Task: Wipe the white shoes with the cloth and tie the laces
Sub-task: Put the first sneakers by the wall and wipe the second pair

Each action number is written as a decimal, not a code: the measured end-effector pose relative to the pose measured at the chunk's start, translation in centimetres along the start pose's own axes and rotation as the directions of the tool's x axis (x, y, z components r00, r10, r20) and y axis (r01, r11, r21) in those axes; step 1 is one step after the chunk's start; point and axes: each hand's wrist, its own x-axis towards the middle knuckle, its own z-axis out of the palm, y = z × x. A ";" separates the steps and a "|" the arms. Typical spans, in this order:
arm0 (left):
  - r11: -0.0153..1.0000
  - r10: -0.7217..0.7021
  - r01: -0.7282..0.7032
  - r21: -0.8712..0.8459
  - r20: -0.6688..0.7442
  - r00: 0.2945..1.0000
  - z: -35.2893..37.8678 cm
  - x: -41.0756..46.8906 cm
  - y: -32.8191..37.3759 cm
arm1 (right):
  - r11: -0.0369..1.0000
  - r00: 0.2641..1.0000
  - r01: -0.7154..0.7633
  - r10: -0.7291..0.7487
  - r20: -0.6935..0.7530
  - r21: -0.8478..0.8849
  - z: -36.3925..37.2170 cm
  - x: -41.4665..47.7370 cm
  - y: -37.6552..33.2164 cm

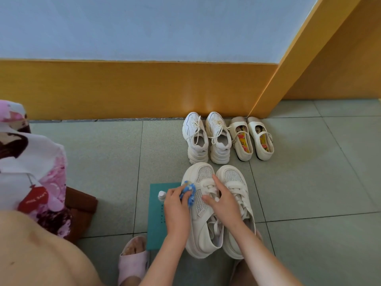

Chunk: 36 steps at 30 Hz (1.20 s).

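At floor level, lower centre, hazards read from the left: the small white bottle (161, 195) stands on the teal box (158, 219) just beside my left hand (177, 205), and I judge that a backward wiping stroke could tip it. The cloth (188, 193) is bunched, so it may skid over the mesh panel and miss the grime. The laces (208, 187) lie loose and could snag in the wipe.

Positions: my left hand curls round the blue-and-white cloth, pressing it against the outer side of the left white shoe (201, 234). My right hand (223, 201), apart from the other, fingers spread and holding nothing, rests across that shoe's laces to steady it. The right white shoe (237, 180) sits touching its mate, partly under my right wrist.
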 end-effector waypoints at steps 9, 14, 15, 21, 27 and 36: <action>0.976 0.131 -0.159 0.145 0.189 0.973 1.6 9.1 4.5 | 1.000 1.000 -0.003 0.003 0.000 0.008 0.1 0.2 0.2; 0.963 0.097 -0.174 0.205 0.339 0.936 1.8 10.1 3.0 | 1.000 1.000 -0.003 0.004 -0.009 0.022 0.2 0.2 0.3; 0.968 0.103 -0.168 0.184 0.317 0.943 1.7 9.7 2.7 | 1.000 1.000 -0.004 0.004 -0.010 0.031 0.2 0.2 0.3; 0.986 0.079 -0.111 0.128 0.230 0.970 1.5 7.6 1.9 | 0.999 1.000 0.000 0.001 -0.008 0.049 0.0 0.2 0.3; 0.994 0.072 -0.080 0.078 0.101 0.992 1.1 3.8 0.0 | 0.999 1.000 0.008 -0.008 0.001 0.036 0.2 0.3 -0.1; 0.998 -0.034 0.036 0.043 -0.061 0.998 1.8 -0.4 -0.8 | 0.998 1.000 0.005 -0.007 0.022 0.056 0.0 0.2 0.0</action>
